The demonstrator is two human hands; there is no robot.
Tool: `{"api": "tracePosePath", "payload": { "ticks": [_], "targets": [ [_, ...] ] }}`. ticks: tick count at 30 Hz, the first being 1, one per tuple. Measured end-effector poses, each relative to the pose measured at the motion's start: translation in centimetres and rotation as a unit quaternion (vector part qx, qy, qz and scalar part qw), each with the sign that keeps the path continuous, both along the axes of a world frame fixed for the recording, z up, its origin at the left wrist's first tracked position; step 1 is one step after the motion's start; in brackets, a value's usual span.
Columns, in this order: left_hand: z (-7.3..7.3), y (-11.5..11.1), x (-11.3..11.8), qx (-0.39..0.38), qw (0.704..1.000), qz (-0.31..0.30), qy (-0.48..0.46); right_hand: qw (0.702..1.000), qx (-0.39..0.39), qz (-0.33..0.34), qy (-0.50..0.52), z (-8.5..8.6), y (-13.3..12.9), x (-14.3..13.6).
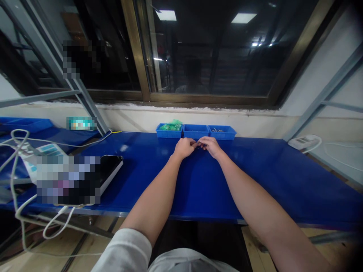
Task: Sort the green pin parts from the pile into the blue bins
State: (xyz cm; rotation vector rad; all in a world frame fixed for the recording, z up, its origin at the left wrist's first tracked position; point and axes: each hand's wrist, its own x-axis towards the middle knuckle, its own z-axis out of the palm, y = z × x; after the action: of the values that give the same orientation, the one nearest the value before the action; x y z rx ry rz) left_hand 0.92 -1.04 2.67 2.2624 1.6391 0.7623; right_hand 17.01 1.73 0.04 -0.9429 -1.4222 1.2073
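My left hand [185, 147] and my right hand [210, 146] meet over the far part of the blue tabletop [198, 189], fingertips pinched together. Whatever sits between those fingers is too small and too hidden to name. Just behind them, three small blue bins stand side by side against the wall. Green plastic-looking pieces [171, 126] fill the left bin [169, 133]. Directly beyond my fingers is the middle bin [195, 133], whose contents I cannot make out. Small slender metal parts [217, 130] lie in the right bin [222, 135].
On the left lies a phone-like device [112, 170] with white cables [61, 219] hanging over the front edge. Grey metal posts [90, 107] rise at both sides. A white power strip [304, 141] sits at the far right, and a blue tray [28, 124] at the far left.
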Motion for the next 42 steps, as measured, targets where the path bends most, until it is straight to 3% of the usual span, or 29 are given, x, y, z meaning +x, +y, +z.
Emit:
{"api": "tracePosePath", "payload": {
  "ticks": [5,10,13,16,19,26,29,34,37,42],
  "targets": [
    [-0.4,0.6,-0.5,0.032,0.996,0.043,-0.075,0.999,-0.016,-0.021,-0.023,0.1,0.1,-0.1],
    [-1.0,1.6,-1.4,0.004,0.987,0.140,-0.078,0.996,-0.043,0.013,-0.082,0.5,-0.2,-0.4],
    [-1.1,1.8,-1.6,-0.011,0.982,0.169,-0.079,0.992,-0.032,-0.010,-0.118,0.8,-0.2,-0.6],
    [-1.2,1.9,-1.4,-0.021,0.982,0.173,-0.076,0.991,0.025,-0.065,-0.117,1.2,0.4,-0.8],
    [-1.5,2.1,-1.3,-0.029,0.984,0.161,-0.078,0.989,0.083,-0.069,-0.096,1.1,1.2,-0.5],
    [-1.9,2.6,-1.6,-0.075,0.989,0.118,-0.047,0.989,0.069,-0.090,-0.098,0.1,1.5,0.6],
    [-1.7,2.4,-1.6,-0.094,0.991,0.093,-0.018,0.961,0.106,-0.116,-0.226,0.0,0.8,0.3],
    [-1.4,2.1,-1.5,-0.097,0.992,0.080,0.023,0.877,0.177,-0.097,-0.436,-0.3,0.1,-0.4],
    [-1.5,2.1,-1.3,-0.094,0.992,0.074,0.040,0.845,0.178,-0.115,-0.492,-0.6,0.1,-0.7],
    [-1.8,1.9,-0.8,-0.077,0.992,0.079,0.057,0.824,0.163,-0.138,-0.526,-1.0,0.2,-0.9]
  ]
}}
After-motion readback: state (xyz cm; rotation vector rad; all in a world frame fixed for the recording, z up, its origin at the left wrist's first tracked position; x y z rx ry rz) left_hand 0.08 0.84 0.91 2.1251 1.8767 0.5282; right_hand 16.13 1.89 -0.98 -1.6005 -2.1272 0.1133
